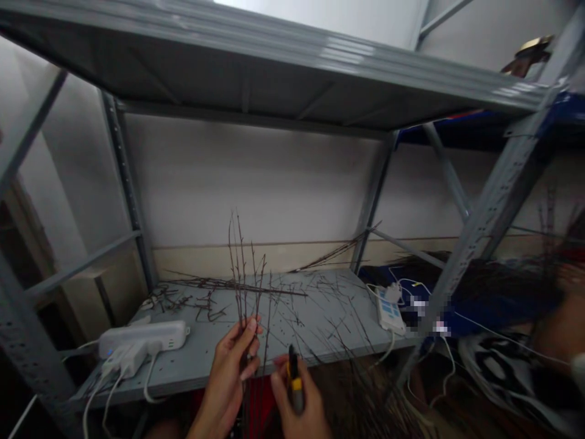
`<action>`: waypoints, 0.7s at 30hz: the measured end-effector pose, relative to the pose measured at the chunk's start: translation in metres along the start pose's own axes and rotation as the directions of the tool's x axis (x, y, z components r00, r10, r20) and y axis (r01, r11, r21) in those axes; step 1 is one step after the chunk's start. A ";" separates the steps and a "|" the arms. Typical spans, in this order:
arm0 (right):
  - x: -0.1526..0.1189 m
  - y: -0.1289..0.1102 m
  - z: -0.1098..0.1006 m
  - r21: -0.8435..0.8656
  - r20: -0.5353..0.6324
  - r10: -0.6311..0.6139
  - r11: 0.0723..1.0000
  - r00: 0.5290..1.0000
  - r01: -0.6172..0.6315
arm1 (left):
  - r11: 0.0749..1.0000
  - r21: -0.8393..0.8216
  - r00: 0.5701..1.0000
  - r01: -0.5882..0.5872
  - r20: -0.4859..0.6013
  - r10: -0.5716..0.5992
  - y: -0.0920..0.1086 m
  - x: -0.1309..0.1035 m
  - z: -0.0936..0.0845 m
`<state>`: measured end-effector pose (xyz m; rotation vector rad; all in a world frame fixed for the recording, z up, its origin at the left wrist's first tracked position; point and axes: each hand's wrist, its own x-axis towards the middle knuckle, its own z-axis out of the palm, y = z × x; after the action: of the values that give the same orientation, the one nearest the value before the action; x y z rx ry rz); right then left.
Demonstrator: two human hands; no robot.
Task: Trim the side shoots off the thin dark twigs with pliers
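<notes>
My left hand (233, 366) is closed around several thin brown twigs (240, 268), which stand upright above the fingers and reach below the hand. Just to its right, my right hand (301, 396) grips a black and yellow tool (295, 381), with its dark tip pointing up. Behind both hands is a grey metal shelf (183, 381). A bundle of longer twigs (228, 283) lies across its back left part, and short twig pieces are scattered over the surface.
A white power strip (146, 338) with plugs sits at the shelf's left, another power strip (390, 312) at its right. An upper shelf (292, 49) spans overhead. Slanting twigs (336, 251) lean at the back right. A person's blurred arm (564, 323) shows at far right.
</notes>
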<state>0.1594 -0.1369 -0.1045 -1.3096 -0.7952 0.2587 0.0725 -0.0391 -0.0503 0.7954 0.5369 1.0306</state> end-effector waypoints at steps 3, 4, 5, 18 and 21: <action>0.080 -0.055 -0.009 0.053 0.145 -0.017 0.999 0.989 0.010 | 1.000 0.018 1.000 0.022 0.015 -0.022 0.002 -0.008 0.011; 0.108 -0.072 -0.008 0.114 0.184 0.012 0.993 0.983 -0.034 | 0.999 0.023 0.999 0.030 0.019 -0.030 0.002 -0.011 0.014; 0.134 -0.088 -0.006 0.207 0.221 0.053 0.973 0.974 -0.100 | 0.999 0.028 0.999 0.037 0.023 -0.038 0.001 -0.012 0.017; 0.229 -0.135 0.032 0.238 0.715 -0.055 0.956 0.697 -0.169 | 0.992 -0.021 0.991 0.124 0.060 -0.123 0.000 0.004 -0.008; 0.218 -0.125 0.034 0.141 0.828 -0.071 0.986 0.556 -0.084 | 0.986 -0.030 0.985 0.163 0.069 -0.160 0.005 0.004 -0.015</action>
<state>0.2605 -0.0167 0.0942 -0.9810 -1.5420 0.9963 0.0602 -0.0289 -0.0554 0.7400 0.5160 0.8590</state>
